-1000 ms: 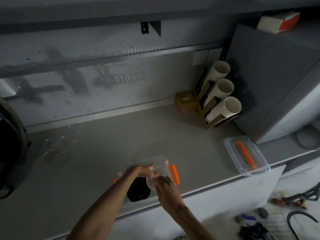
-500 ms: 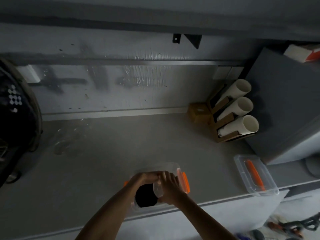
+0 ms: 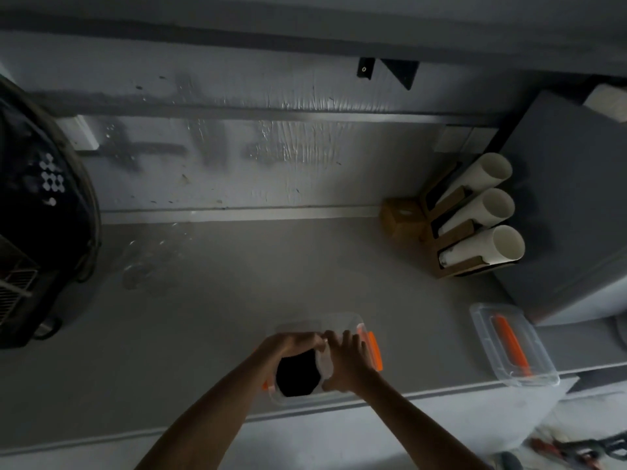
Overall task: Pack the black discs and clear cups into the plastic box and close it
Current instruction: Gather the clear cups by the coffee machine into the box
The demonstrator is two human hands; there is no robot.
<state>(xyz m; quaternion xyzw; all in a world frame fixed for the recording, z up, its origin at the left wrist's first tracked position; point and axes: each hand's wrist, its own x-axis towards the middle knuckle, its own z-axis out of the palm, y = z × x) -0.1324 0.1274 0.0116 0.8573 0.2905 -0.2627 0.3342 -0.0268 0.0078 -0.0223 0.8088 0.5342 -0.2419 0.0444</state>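
Left of the left grip (image 3: 291,346): open desk (image 3: 203,334), passable out to some faint loose cups (image 3: 146,266) far back-left, then blocked by a big dark machine (image 3: 34,232). Ahead of both grips: free run of desk up to the wall (image 3: 237,164). Between the grips: no gap, filled by a clear cup (image 3: 324,359) held in the right grip (image 3: 346,361). Under them: the plastic box (image 3: 339,320), black disc (image 3: 297,374) inside, orange latch (image 3: 373,351) just beside the right grip. Right of that: open strip, then a lid (image 3: 488,337) at the desk edge. Back-right: cup rack (image 3: 451,232), small brown box (image 3: 402,217), grey cabinet (image 3: 576,215).
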